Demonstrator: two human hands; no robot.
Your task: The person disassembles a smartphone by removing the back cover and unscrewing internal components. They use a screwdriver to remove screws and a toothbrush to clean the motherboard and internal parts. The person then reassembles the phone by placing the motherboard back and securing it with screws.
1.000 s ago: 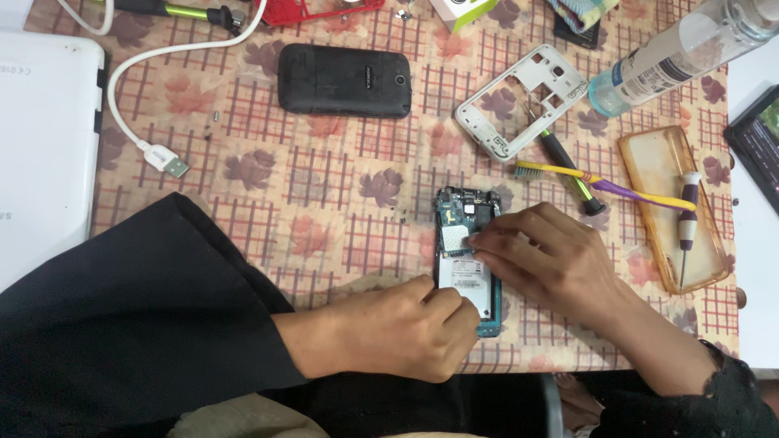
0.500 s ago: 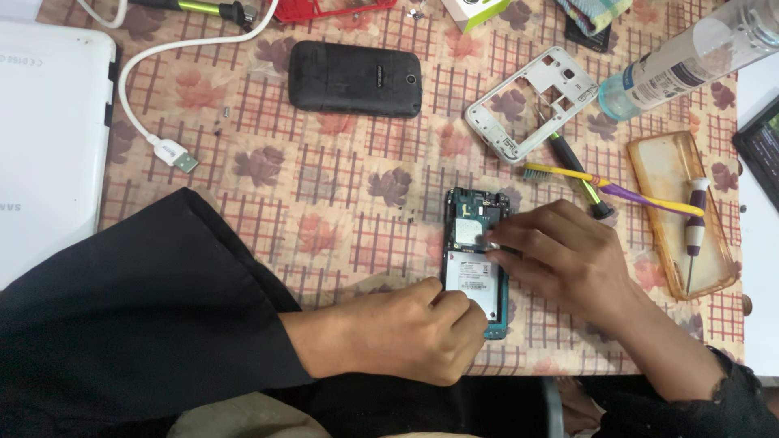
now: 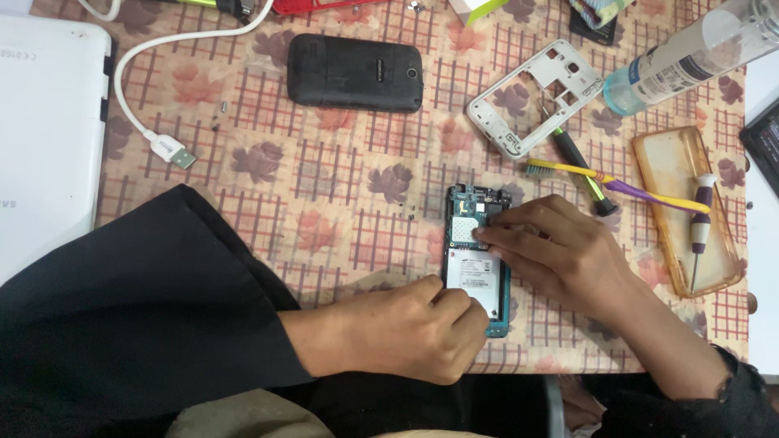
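Observation:
An opened phone (image 3: 473,253) lies face down on the patterned tablecloth, its circuit board and white battery exposed inside a teal frame. My left hand (image 3: 410,330) grips the phone's lower end, thumb and fingers pinching the bottom edge. My right hand (image 3: 552,247) rests over the phone's right side, fingertips pressing on the board near the metal shield. Both arms wear black sleeves.
A black phone back (image 3: 355,71) and a white phone frame (image 3: 535,96) lie further up. A toothbrush (image 3: 617,185), a green-handled tool (image 3: 581,169), an amber case (image 3: 686,209) with a screwdriver (image 3: 699,221), a bottle (image 3: 690,55), a white cable plug (image 3: 169,150) and a white device (image 3: 45,138) surround them.
The view has shifted slightly. My right fingertips have crept a little along the board; the left hand keeps its hold on the phone's bottom.

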